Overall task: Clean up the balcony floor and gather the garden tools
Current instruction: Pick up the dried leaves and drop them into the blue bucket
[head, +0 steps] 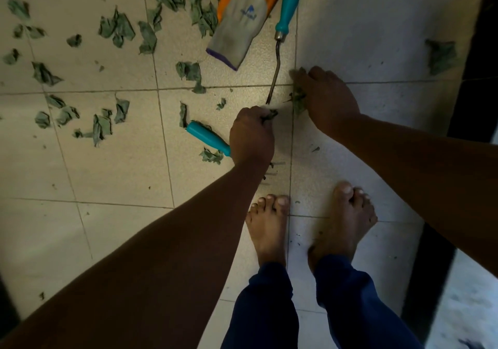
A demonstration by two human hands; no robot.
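Note:
Several dry green leaves (pixel 118 27) lie scattered over the tiled balcony floor (pixel 113 176). My left hand (pixel 252 135) grips a garden tool by the front end of its teal handle (pixel 206 137), with dark leaf bits at the fingers. A second teal-handled tool (pixel 289 3), with a thin bent metal shaft (pixel 275 76), lies on the floor ahead. My right hand (pixel 327 96) is curled over a clump of green leaves (pixel 299 98) beside that shaft. An orange and grey garden glove (pixel 242 22) lies next to the second tool.
My bare feet (pixel 310 230) stand on the tiles just below my hands. A single leaf (pixel 442 54) lies far right near a dark wall edge (pixel 474 60). Most of the leaves are in the left half of the floor.

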